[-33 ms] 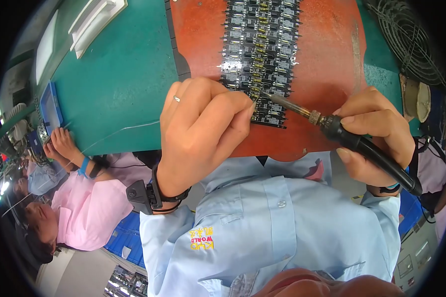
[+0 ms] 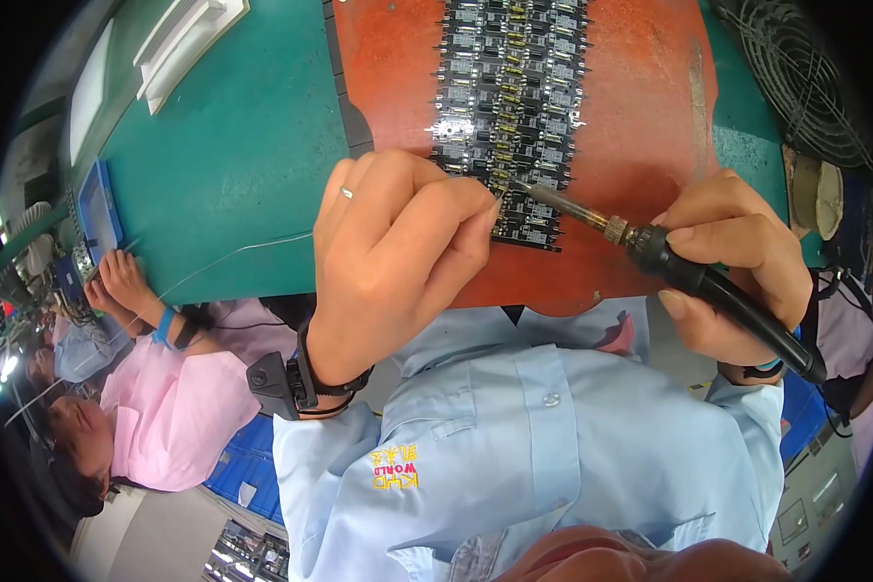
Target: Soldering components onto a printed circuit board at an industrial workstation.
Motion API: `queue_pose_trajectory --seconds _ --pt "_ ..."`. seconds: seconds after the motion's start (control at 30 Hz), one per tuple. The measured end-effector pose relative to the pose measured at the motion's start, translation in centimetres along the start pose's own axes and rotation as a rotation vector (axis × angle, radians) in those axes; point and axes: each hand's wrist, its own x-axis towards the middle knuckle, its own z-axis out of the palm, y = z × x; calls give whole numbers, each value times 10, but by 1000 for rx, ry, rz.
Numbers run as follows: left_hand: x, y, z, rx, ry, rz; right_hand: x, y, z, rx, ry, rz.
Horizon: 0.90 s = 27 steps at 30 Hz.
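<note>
A black soldering iron [image 2: 684, 272] is gripped in my right hand [image 2: 737, 262], its metal tip slanting up and left. That tip is at the lower part of a panel of black circuit boards [image 2: 509, 97], which carries rows of small yellow and silver parts. My left hand [image 2: 398, 252], with a ring on one finger, is closed in a pinch at the panel's lower left, close to the tip. From behind this hand a thin solder wire [image 2: 262, 245] trails away to the left. The fingers hide part of the panel's lower end.
The panel lies on a reddish-orange board [image 2: 640, 107] over a green tabletop [image 2: 252, 126]. A round fan guard [image 2: 795, 78] stands at the upper right, above a spool [image 2: 824, 199]. A blue tray [image 2: 99, 209] and a person in pink [image 2: 175, 407] are at the left.
</note>
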Motion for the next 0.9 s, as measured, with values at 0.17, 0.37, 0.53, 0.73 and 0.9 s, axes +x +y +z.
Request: queue_pose_trajectory --seconds 0.17,0.37,0.53,0.73,0.9 --pt "2 -2 2 -7 7 11 1 -1 -1 -5 -1 -5" --pt "3 -10 3 -18 31 102 2 -3 2 -6 5 -8" --pt "4 -6 1 -18 1 40 2 -5 2 -29 11 3" --pt "7 -10 5 12 22 102 3 -7 1 -52 0 4" --pt "6 -9 4 28 22 83 4 -8 2 -76 4 -7"
